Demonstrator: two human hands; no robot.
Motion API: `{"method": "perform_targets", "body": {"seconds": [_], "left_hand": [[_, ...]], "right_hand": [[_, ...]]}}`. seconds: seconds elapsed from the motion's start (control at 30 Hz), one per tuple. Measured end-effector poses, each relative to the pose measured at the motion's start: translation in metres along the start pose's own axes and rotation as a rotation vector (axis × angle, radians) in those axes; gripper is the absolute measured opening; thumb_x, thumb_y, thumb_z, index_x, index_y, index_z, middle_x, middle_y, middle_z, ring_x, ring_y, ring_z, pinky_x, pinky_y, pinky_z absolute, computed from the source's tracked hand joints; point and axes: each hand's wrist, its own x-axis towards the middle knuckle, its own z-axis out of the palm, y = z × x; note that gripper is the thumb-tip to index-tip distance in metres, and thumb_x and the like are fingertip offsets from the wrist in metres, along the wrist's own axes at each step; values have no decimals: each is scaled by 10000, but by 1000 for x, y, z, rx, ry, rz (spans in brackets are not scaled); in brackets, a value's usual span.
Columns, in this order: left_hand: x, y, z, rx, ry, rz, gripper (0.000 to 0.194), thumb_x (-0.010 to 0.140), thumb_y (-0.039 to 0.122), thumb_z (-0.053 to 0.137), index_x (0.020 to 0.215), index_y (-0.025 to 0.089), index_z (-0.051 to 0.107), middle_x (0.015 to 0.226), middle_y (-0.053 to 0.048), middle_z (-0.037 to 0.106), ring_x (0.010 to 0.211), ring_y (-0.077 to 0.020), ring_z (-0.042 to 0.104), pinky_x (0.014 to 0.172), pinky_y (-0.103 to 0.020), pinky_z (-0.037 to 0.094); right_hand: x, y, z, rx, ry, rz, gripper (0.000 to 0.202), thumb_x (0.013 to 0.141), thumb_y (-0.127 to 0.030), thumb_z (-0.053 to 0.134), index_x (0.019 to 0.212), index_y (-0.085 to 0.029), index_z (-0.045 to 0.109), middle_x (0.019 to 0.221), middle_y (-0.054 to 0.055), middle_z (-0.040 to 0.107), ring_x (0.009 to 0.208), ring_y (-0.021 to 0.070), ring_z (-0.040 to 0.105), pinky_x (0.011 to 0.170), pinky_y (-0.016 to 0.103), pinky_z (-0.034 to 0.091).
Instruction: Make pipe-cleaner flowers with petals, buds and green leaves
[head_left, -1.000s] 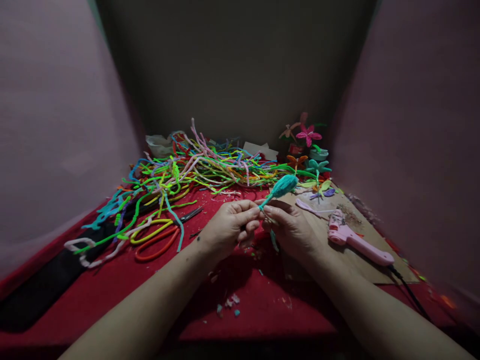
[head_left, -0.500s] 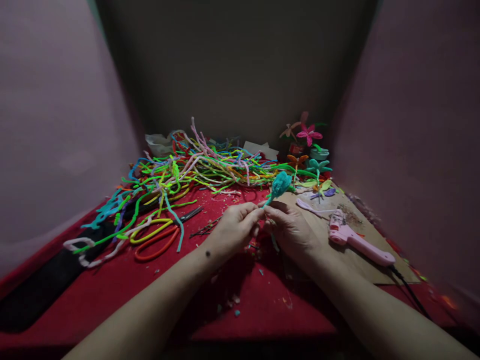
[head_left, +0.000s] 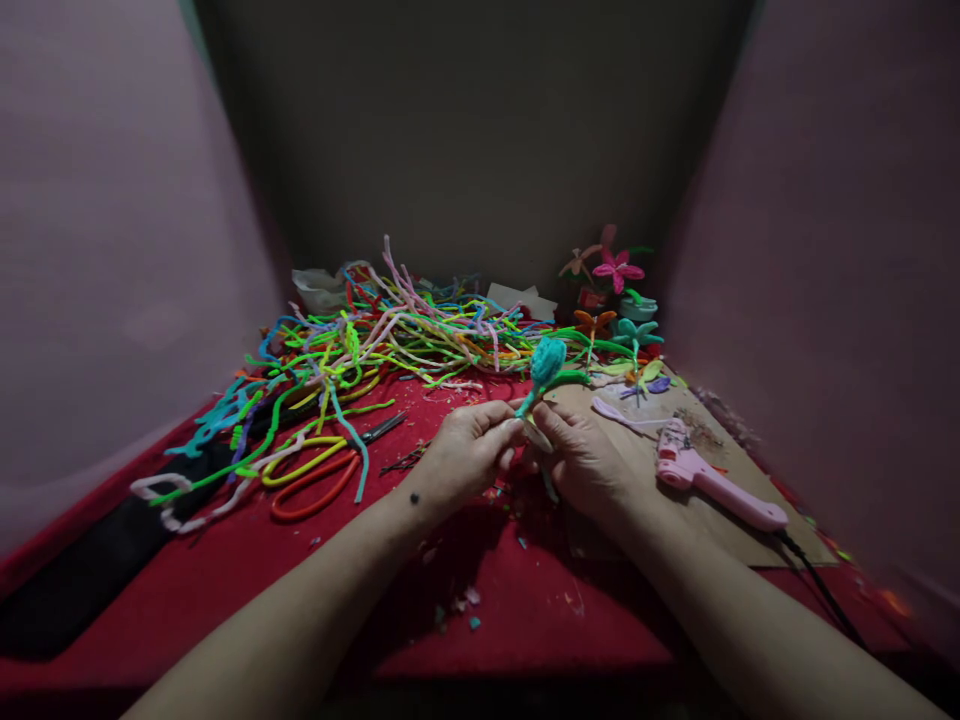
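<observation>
A turquoise pipe-cleaner flower (head_left: 548, 361) with a closed, bud-like head stands tilted slightly right above my hands. My left hand (head_left: 480, 440) pinches its stem between thumb and forefinger. Close beside it, my right hand (head_left: 577, 455) is closed, its thumb and forefinger at a pale strip (head_left: 537, 436) that lies against the lower stem. A green fuzzy piece (head_left: 568, 378) sticks out to the right, just below the flower head. The stem's lower end is hidden by my fingers.
Behind lies a heap of coloured pipe cleaners (head_left: 427, 335). Scissors (head_left: 322, 475) with red and yellow handles rest left on the red cloth (head_left: 480, 640). A pink glue gun (head_left: 720, 490) lies on a cardboard sheet (head_left: 622, 530) at right, with finished flowers (head_left: 636, 333) behind.
The flower has turned more upright and shifted slightly left and down. More of its stem and the pale strip now show between my hands.
</observation>
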Motion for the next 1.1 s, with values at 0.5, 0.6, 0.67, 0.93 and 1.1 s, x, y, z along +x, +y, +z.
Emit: {"method": "perform_targets", "body": {"seconds": [0.5,0.6,0.67,0.93,1.1], "left_hand": [[-3,5,0,-215,-98,-105,258,754,354,567,631,145,478,429,83,377,330,-11,252,342,-149,166],[-2,4,1,-73,-51,-78,276,775,355,522,596,154,462,431,72,400,330,-31,299,348,-168,207],[0,3,0,15,-41,-73,225,772,328,511,631,155,491,449,69,418,345,-49,338,363,-181,242],[0,-3,0,129,73,90,235,794,299,486,700,119,604,577,37,458,533,-71,374,517,-196,305],[-4,-2,4,162,156,138,239,793,304,498,692,128,624,640,10,560,617,-102,470,603,-215,364]], "right_hand": [[-2,-9,4,-80,16,-52,137,657,-285,693,661,-161,632,586,-31,527,508,76,439,493,209,346],[-4,-7,5,-112,66,-60,137,673,-294,677,698,-163,643,602,-27,535,509,81,426,501,226,335],[-6,-7,6,-178,109,-91,127,687,-292,664,724,-170,658,604,-30,536,494,78,396,491,233,314],[-7,-7,12,-138,214,-147,137,666,-293,692,731,-176,663,658,-30,552,515,65,390,475,213,298],[-6,-7,15,-54,211,-103,151,627,-286,711,689,-161,651,645,-22,565,508,62,424,475,209,337]]}}
